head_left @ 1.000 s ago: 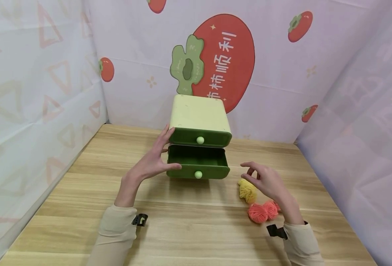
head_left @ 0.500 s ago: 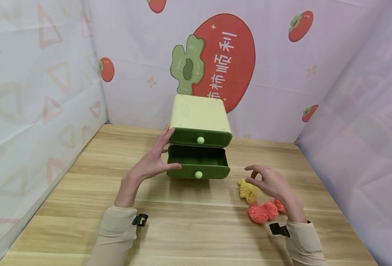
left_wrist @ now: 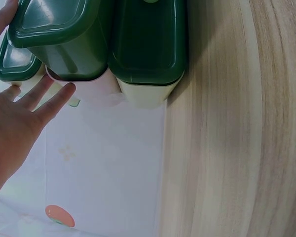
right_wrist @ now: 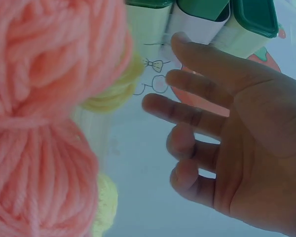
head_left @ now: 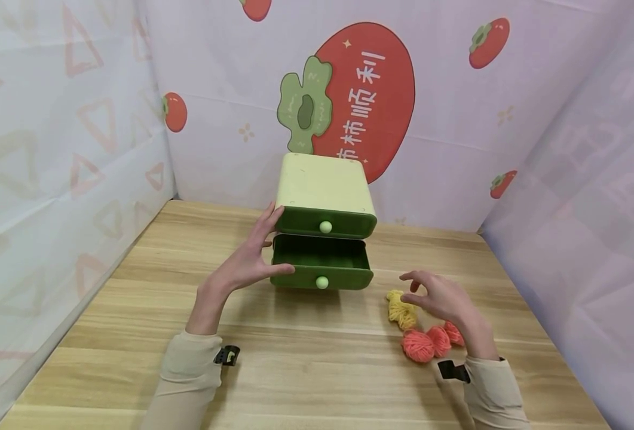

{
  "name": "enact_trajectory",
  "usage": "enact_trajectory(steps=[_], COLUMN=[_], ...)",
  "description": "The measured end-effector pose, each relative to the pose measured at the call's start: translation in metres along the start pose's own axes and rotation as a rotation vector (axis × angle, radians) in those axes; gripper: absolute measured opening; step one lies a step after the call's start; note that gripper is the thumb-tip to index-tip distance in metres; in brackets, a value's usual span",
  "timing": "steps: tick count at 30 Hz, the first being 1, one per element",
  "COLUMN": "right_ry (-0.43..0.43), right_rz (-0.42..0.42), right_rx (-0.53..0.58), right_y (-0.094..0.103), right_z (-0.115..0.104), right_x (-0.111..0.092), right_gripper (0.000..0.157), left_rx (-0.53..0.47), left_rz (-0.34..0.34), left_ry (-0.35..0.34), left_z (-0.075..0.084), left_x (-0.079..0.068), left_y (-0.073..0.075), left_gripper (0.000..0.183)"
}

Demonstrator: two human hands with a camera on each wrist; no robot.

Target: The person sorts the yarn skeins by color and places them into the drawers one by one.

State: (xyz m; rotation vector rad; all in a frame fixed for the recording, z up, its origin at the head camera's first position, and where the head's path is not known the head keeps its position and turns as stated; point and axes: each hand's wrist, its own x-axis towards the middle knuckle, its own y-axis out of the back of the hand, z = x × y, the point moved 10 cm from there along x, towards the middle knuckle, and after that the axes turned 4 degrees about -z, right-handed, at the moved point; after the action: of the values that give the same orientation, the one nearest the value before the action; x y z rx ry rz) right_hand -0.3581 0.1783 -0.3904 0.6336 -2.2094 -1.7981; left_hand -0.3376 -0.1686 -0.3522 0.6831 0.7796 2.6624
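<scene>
A small cabinet (head_left: pixel 324 182) with a pale yellow top and dark green drawer fronts stands at the back of the table. Its middle drawer (head_left: pixel 322 278) is pulled out, with nothing seen inside. The bottom drawer (left_wrist: pixel 148 44) is closed and shows in the left wrist view. My left hand (head_left: pixel 241 263) is spread at the cabinet's left side, thumb at the pulled-out drawer's front; firm contact cannot be told. My right hand (head_left: pixel 440 295), fingers loosely bent and holding nothing, hovers over yellow yarn (head_left: pixel 401 312). Coral yarn (head_left: pixel 417 346) lies nearer me, partly behind the wrist.
Fabric walls with printed persimmons (head_left: pixel 373 101) close off the back and both sides of the wooden table (head_left: pixel 306 370). In the right wrist view, coral yarn (right_wrist: pixel 44 173) fills the left side, close to the camera.
My right hand has drifted slightly right and toward me, uncovering more of the yellow and coral yarn. The left hand, cabinet and drawer have stayed in place.
</scene>
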Motion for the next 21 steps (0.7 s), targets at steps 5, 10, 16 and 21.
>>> enact_trajectory(steps=[5,10,16,21], right_ry=[-0.013,-0.028,-0.037,-0.040], right_rz=[-0.044,-0.065,-0.093,-0.109], right_rx=[-0.036,-0.024,-0.001,0.017], right_y=[-0.006,-0.009,-0.012,-0.017], right_z=[0.004,0.008,0.011,0.014], right_x=[0.000,0.002,0.002,0.003], right_gripper=[0.049,0.051,0.053,0.054], left_rx=[-0.006,-0.005,-0.005,-0.003], left_rz=[0.000,0.002,-0.003,-0.002], left_ry=[-0.003,-0.008,0.001,0.000], left_z=[0.000,0.002,0.000,0.000], left_x=[0.001,0.002,0.001,0.001], left_y=[0.000,0.002,0.001,-0.001], left_gripper=[0.117,0.117,0.117,0.117])
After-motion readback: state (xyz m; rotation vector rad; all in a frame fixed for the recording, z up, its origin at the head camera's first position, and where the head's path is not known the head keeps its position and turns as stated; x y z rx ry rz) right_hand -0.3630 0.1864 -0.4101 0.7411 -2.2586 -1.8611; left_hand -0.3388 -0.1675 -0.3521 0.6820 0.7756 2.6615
